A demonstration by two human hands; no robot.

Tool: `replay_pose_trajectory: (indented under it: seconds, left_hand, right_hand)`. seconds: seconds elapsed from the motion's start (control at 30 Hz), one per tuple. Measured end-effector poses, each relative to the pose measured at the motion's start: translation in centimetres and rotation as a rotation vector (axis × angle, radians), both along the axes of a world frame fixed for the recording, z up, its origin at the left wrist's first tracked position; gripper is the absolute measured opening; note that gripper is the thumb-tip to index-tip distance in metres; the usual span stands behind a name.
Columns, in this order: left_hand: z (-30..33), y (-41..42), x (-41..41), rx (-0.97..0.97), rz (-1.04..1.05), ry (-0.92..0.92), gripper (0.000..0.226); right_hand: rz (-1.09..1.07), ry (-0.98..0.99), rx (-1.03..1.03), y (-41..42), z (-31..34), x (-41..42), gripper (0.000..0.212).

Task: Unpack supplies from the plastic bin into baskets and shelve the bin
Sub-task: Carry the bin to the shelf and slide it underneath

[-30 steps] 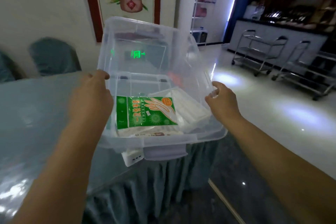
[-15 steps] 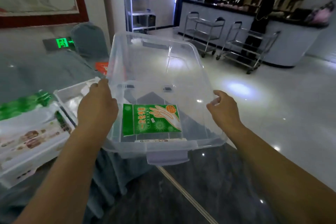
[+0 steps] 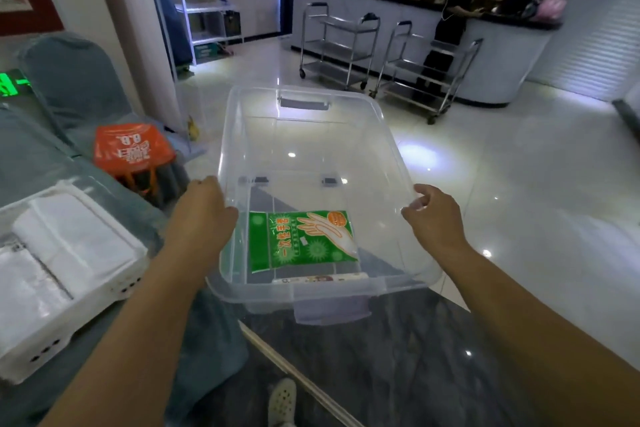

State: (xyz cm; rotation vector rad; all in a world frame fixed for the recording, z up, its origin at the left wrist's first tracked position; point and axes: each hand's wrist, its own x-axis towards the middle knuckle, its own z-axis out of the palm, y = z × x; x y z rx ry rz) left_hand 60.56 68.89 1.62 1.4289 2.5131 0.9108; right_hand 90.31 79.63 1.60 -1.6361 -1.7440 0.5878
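Between two bare hands, a clear plastic bin point(image 3: 313, 149) hangs over the glossy floor, carried level and clear of the cloth-draped table point(image 3: 45, 163) on the person's left. The left hand point(image 3: 202, 215) is clamped over the bin's left rim, its fingers curled down out of sight on the outer side. The right hand point(image 3: 434, 218) pinches the right rim, thumb above and fingers hooked beneath.

Inside, just past the left fingers and near the wall closest to the body, lies a green packet of disposable gloves point(image 3: 303, 241). A thin printed strip point(image 3: 322, 278) rests against that near wall below it. So the unpacking looks not quite finished.

A white basket point(image 3: 114, 284) already holding white folded packs point(image 3: 69, 243) sits on the table outside the left forearm. A white shelving rack point(image 3: 194, 7) stands well beyond the fingertips, against the far wall.

To do this carry well, the person should likely keep both grips opposite each other so the bin stays flat and the packet does not slide. The smooth, flexing rim may slip in a light pinch, so a fuller wrap of the right fingers would help. Emptying the last items into a basket before shelving seems the sound order.
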Motion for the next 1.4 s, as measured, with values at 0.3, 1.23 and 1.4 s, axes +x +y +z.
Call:
replay_pose_trajectory:
  seconds: [0.3, 1.23, 1.4]
  left_hand:
    - [-1.6, 20.9, -5.4, -0.05, -0.099, -0.079, 0.014]
    - [-12.1, 67.1, -15.2, -0.295, 0.13, -0.145, 0.022]
    - [-13.5, 73.6, -20.0, -0.27, 0.176, -0.233, 0.022]
  right_hand:
    - [-0.109, -0.047, -0.037, 17.7, -0.2, -4.0, 0.042]
    - [0.156, -0.096, -0.291, 72.3, -12.3, -15.7, 0.047]
    - [0.194, -0.108, -0.297, 80.1, -13.6, -21.2, 0.047]
